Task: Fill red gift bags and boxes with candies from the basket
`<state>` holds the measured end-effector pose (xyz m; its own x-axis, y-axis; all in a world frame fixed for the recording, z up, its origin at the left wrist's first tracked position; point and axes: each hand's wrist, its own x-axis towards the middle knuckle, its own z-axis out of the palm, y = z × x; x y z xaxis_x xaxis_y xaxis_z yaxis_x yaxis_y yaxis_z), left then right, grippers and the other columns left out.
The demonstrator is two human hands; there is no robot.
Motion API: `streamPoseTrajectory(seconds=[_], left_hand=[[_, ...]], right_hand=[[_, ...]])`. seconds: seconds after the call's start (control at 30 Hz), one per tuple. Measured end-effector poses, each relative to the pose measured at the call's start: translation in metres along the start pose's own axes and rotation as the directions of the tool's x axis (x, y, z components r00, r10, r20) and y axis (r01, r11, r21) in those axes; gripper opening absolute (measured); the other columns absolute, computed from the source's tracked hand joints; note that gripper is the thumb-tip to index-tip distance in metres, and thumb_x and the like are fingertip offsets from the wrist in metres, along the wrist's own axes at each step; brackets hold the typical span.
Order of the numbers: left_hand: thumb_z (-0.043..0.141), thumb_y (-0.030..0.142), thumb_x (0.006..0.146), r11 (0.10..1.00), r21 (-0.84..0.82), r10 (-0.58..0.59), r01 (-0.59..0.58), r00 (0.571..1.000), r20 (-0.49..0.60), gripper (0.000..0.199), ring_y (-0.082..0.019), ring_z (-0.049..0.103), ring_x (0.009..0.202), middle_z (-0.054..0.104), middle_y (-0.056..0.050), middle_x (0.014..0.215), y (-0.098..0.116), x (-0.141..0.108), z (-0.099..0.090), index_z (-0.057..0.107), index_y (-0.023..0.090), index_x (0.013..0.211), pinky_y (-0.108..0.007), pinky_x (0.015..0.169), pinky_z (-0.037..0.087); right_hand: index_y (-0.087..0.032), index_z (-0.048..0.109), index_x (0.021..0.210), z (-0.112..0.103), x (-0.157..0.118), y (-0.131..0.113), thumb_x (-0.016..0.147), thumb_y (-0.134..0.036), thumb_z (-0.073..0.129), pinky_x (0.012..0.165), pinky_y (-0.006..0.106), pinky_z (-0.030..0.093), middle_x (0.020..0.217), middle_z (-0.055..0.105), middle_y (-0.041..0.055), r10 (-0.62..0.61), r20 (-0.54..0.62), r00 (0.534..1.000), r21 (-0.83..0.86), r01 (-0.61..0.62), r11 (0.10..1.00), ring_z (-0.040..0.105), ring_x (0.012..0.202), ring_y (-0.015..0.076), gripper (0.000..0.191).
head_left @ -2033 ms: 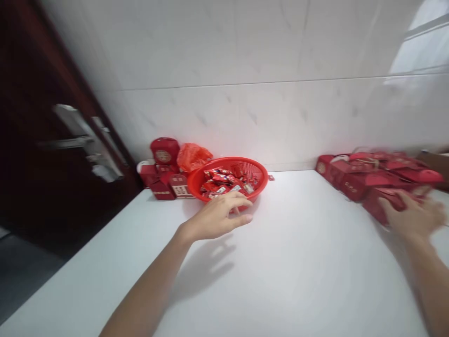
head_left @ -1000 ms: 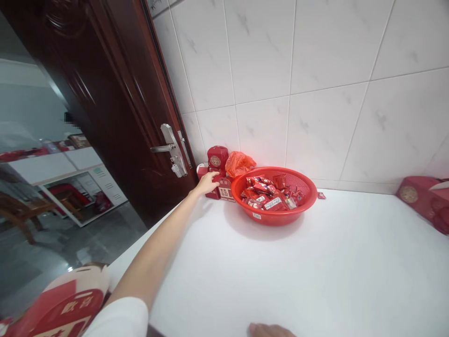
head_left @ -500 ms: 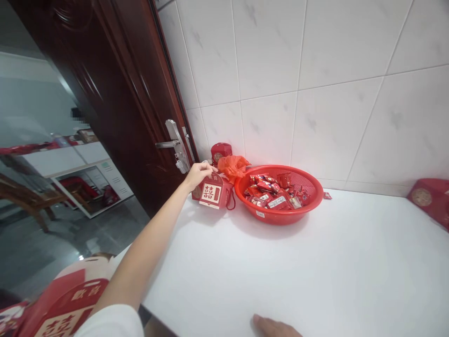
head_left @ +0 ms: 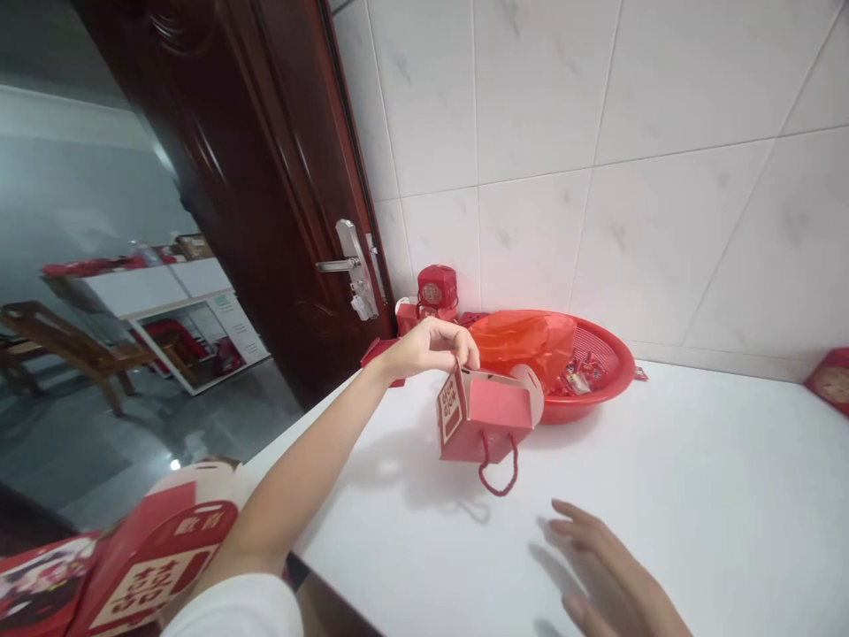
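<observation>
My left hand [head_left: 441, 347] pinches the upper edge of a red gift box [head_left: 494, 420] and holds it tilted above the white table. Its top flaps stand apart, and a dark red cord handle [head_left: 499, 485] hangs from its side. Behind the box, a red plastic basket [head_left: 607, 389] holds small red-wrapped sweets [head_left: 584, 373]. A translucent red plastic bag [head_left: 523, 341] covers the basket's left part. My right hand [head_left: 614, 562] hovers low over the table at the front right, with fingers apart and nothing in them.
More red boxes [head_left: 438, 287] stand in the corner by the wall. A dark wooden door [head_left: 279, 177] with a metal handle is at the left. Larger red boxes [head_left: 159, 548] are at the lower left, and another red box [head_left: 832, 380] sits at the right edge.
My left hand has lifted the gift box and brought it right and nearer, turning it. The red bag now spreads over part of the basket. My right hand has come further into view.
</observation>
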<state>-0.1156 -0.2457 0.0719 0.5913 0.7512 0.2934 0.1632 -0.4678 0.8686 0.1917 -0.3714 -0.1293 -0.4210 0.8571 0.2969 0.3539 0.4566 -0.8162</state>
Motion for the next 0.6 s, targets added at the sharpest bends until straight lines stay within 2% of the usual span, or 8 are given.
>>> streamPoseTrajectory(seconds=[0.1, 0.17, 0.23, 0.33, 0.4, 0.47, 0.53, 0.6], left_hand=[[0.064, 0.006, 0.065, 0.999, 0.039, 0.014, -0.017, 0.997, 0.070, 0.010, -0.017, 0.065, 0.079, 0.073, -0.006, 0.082, -0.002, -0.001, 0.014, 0.067, 0.016, 0.065, -0.027, 0.070, 0.051], [0.065, 0.007, 0.068, 0.997, 0.071, 0.014, -0.023, 0.992, 0.122, 0.009, -0.018, 0.066, 0.083, 0.073, -0.007, 0.084, -0.004, -0.003, 0.021, 0.067, 0.016, 0.067, -0.028, 0.074, 0.052], [0.067, 0.010, 0.073, 0.994, 0.112, -0.010, -0.015, 0.975, 0.220, 0.007, -0.019, 0.068, 0.085, 0.074, -0.007, 0.087, -0.002, -0.006, 0.027, 0.070, 0.016, 0.071, -0.029, 0.078, 0.053], [0.069, 0.017, 0.079, 0.982, 0.187, -0.095, 0.013, 0.892, 0.442, 0.008, -0.020, 0.069, 0.088, 0.075, -0.009, 0.096, 0.006, -0.013, 0.037, 0.075, 0.018, 0.084, -0.030, 0.083, 0.054], [0.070, 0.022, 0.082, 0.977, 0.213, -0.112, 0.003, 0.857, 0.504, 0.014, -0.021, 0.070, 0.092, 0.076, -0.009, 0.100, 0.011, -0.015, 0.042, 0.076, 0.019, 0.094, -0.031, 0.087, 0.054], [0.069, 0.027, 0.085, 0.972, 0.231, -0.055, -0.042, 0.916, 0.397, 0.017, -0.023, 0.069, 0.098, 0.075, -0.009, 0.104, 0.011, -0.012, 0.045, 0.075, 0.020, 0.099, -0.034, 0.091, 0.054], [0.069, 0.032, 0.085, 0.949, 0.301, 0.042, -0.088, 0.987, 0.156, 0.021, -0.024, 0.067, 0.107, 0.072, -0.010, 0.112, 0.007, 0.000, 0.046, 0.073, 0.020, 0.102, -0.038, 0.097, 0.052], [0.068, 0.036, 0.084, 0.899, 0.431, 0.110, -0.076, 0.992, -0.053, 0.033, -0.026, 0.061, 0.120, 0.065, -0.010, 0.127, -0.002, 0.021, 0.044, 0.070, 0.021, 0.113, -0.041, 0.106, 0.047]], right_hand=[[-0.029, 0.049, 0.141, -0.017, 0.010, 0.002, 0.093, -0.050, 0.055, 0.095, 0.042, 0.057, 0.130, 0.064, 0.0124, 0.110, -0.155, 0.982, 0.029, -0.107, 0.994, 0.067, 0.110, 0.0268, 0.052], [-0.028, 0.044, 0.142, -0.026, 0.015, 0.003, 0.094, -0.052, 0.053, 0.092, 0.043, 0.058, 0.122, 0.067, 0.0118, 0.158, -0.207, 0.966, 0.078, -0.144, 0.986, 0.069, 0.104, 0.0256, 0.054], [-0.029, 0.041, 0.141, -0.032, 0.018, 0.003, 0.094, -0.052, 0.054, 0.089, 0.042, 0.058, 0.131, 0.061, 0.0129, 0.170, -0.218, 0.961, 0.137, -0.142, 0.980, 0.069, 0.103, 0.0243, 0.054], [-0.030, 0.036, 0.143, -0.033, 0.018, 0.001, 0.094, -0.050, 0.055, 0.087, 0.042, 0.058, 0.143, 0.051, 0.0146, 0.136, -0.209, 0.968, 0.177, -0.099, 0.979, 0.068, 0.103, 0.0232, 0.057], [-0.029, 0.032, 0.146, -0.031, 0.015, -0.002, 0.093, -0.050, 0.056, 0.091, 0.044, 0.056, 0.131, 0.058, 0.0140, 0.116, -0.162, 0.980, 0.150, -0.091, 0.984, 0.067, 0.102, 0.0235, 0.062], [-0.028, 0.029, 0.148, -0.028, 0.013, -0.004, 0.093, -0.051, 0.056, 0.095, 0.047, 0.053, 0.116, 0.064, 0.0113, 0.106, -0.111, 0.988, 0.100, -0.095, 0.990, 0.066, 0.101, 0.0240, 0.066], [-0.027, 0.028, 0.149, -0.025, 0.011, -0.006, 0.092, -0.051, 0.055, 0.096, 0.047, 0.052, 0.110, 0.065, 0.0096, 0.097, -0.085, 0.992, 0.056, -0.093, 0.994, 0.065, 0.101, 0.0242, 0.067], [-0.027, 0.028, 0.149, -0.021, 0.010, -0.007, 0.091, -0.051, 0.056, 0.094, 0.046, 0.053, 0.111, 0.064, 0.0096, 0.097, -0.065, 0.993, 0.026, -0.096, 0.995, 0.065, 0.101, 0.0244, 0.069]])
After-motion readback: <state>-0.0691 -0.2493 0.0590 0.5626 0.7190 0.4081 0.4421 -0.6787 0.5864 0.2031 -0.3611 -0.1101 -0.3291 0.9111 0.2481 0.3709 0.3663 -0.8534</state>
